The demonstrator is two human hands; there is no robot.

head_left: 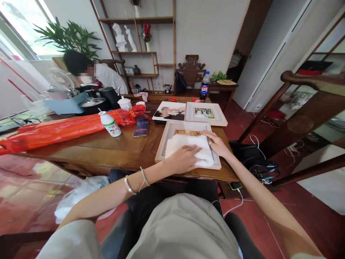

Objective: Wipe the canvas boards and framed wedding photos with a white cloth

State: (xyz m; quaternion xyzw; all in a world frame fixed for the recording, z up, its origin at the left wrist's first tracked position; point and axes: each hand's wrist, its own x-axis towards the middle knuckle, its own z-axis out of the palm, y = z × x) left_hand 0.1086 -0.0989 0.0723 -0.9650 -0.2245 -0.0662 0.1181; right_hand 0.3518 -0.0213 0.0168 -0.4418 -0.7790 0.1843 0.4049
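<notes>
A pale wooden picture frame (pixel 162 144) lies flat at the near edge of the wooden table (pixel 118 151). A white cloth (pixel 188 142) covers most of its glass. My left hand (pixel 183 158) rests palm down on the cloth, fingers stretched flat. My right hand (pixel 217 143) lies on the frame's right side, fingers extended, with a thin dark stick-like object under them. Two more pictures lie beyond: a framed one (pixel 206 113) and an unframed photo (pixel 169 110).
A phone (pixel 141 127), a white bottle (pixel 110 124) and a long orange plastic bag (pixel 54 131) lie to the left. Another person (pixel 88 73) sits at the far left by kettles. A cola bottle (pixel 204 86) stands behind. A wooden chair arm (pixel 309 100) is at right.
</notes>
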